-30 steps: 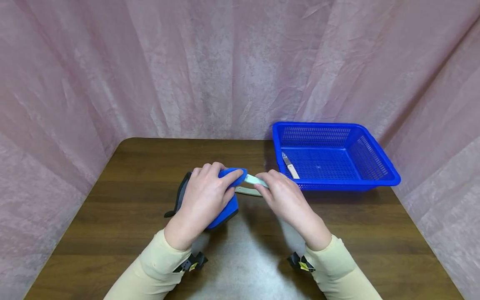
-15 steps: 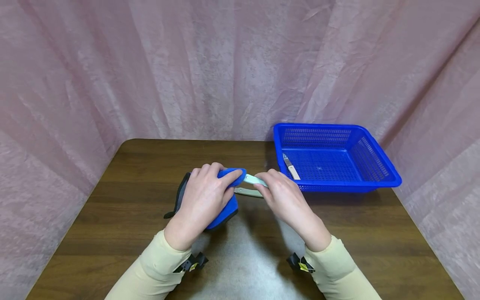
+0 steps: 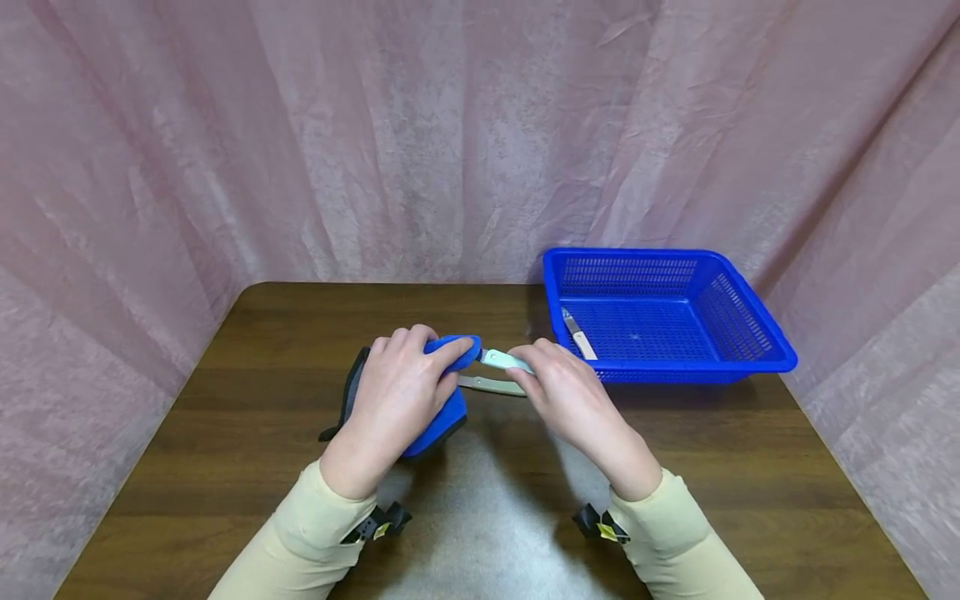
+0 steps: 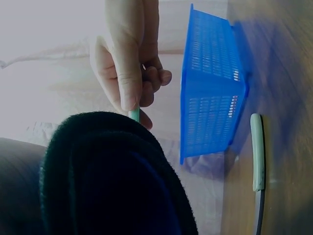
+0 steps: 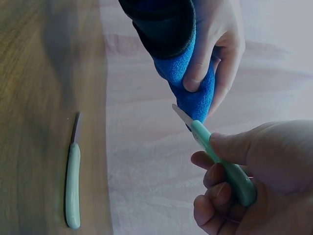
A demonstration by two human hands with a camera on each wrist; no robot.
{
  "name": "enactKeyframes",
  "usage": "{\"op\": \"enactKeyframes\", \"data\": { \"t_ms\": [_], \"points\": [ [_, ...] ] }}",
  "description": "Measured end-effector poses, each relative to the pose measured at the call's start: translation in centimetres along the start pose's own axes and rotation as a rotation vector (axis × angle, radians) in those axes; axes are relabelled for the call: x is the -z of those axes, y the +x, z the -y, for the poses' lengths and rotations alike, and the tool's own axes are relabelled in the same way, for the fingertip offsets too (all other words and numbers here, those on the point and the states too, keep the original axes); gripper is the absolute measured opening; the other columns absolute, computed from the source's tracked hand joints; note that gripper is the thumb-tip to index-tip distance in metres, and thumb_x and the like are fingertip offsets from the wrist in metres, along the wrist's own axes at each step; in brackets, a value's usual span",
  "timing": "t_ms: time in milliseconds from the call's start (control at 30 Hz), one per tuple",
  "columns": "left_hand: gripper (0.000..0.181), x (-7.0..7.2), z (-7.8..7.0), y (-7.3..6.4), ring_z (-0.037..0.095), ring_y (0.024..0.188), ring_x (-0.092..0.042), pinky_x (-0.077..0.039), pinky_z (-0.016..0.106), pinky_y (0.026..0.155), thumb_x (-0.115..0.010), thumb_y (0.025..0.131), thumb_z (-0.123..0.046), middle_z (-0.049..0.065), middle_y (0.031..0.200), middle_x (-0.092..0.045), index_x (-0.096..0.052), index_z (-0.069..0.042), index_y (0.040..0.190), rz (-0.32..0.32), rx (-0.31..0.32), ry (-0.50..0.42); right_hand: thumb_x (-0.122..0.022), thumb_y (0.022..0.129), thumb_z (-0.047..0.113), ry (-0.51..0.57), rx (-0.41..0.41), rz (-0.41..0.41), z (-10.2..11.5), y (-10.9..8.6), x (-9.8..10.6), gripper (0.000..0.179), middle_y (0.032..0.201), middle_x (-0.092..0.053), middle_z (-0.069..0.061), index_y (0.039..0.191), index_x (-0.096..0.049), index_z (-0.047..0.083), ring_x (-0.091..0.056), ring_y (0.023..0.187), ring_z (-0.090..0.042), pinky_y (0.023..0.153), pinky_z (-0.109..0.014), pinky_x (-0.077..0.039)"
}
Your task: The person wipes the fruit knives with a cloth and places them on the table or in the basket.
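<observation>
My left hand [image 3: 397, 400] grips a blue fuzzy cloth [image 3: 438, 429] with black edging, pinching a fold of it between thumb and fingers. The right hand [image 3: 562, 383] holds a small knife [image 3: 506, 361] by its mint-green handle. In the right wrist view, the short blade of this knife [image 5: 199, 132] points at the cloth, its tip overlapping the blue fold. A second knife [image 3: 495, 386] with a pale green handle lies on the table beneath the hands; its blade end is partly hidden by the left hand and cloth in the head view.
At the back right stands a blue plastic basket [image 3: 675, 367] with slotted walls. Inside, along its left wall, lies a white-handled knife [image 3: 581, 340]. The brown wooden table [image 3: 247, 400] ends at pink curtains [image 3: 420, 142] behind and to both sides.
My left hand and the cloth have shifted slightly left, away from the right hand. Some of the blade now shows between the fold and the green handle. The right hand has hardly moved.
</observation>
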State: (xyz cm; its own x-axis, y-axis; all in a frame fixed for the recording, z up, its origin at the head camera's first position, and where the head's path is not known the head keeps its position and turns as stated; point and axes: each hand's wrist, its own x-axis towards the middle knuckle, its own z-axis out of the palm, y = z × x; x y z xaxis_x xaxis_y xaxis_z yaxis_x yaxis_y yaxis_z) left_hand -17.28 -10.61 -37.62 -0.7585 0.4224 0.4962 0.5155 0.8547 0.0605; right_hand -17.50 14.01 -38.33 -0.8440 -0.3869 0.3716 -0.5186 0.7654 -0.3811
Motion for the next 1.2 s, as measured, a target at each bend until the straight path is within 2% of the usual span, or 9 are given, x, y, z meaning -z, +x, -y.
{"op": "enactKeyframes", "data": {
  "t_ms": [933, 1200],
  "points": [
    [0.043, 0.8, 1.9, -0.1, 0.041, 0.103, -0.07, -0.057, 0.057, 0.082, -0.086, 0.098, -0.027, 0.022, 0.12, -0.074, -0.079, -0.025, 0.14, 0.043, 0.086, -0.019, -0.076, 0.107, 0.019, 0.017, -0.008, 0.02, 0.0, -0.1, 0.4, 0.014, 0.086, -0.056, 0.004, 0.118, -0.078, 0.011, -0.05, 0.077, -0.018, 0.065, -0.035, -0.044],
    [0.042, 1.0, 2.4, -0.1, 0.041, 0.105, -0.07, -0.056, 0.057, 0.084, -0.084, 0.099, -0.026, 0.021, 0.121, -0.074, -0.078, -0.025, 0.141, 0.05, 0.108, -0.021, -0.071, 0.111, 0.024, 0.025, -0.012, 0.028, -0.1, -0.2, 0.7, 0.015, 0.089, -0.058, 0.006, 0.119, -0.078, 0.013, -0.051, 0.079, -0.016, 0.067, -0.035, -0.044]
  ]
}}
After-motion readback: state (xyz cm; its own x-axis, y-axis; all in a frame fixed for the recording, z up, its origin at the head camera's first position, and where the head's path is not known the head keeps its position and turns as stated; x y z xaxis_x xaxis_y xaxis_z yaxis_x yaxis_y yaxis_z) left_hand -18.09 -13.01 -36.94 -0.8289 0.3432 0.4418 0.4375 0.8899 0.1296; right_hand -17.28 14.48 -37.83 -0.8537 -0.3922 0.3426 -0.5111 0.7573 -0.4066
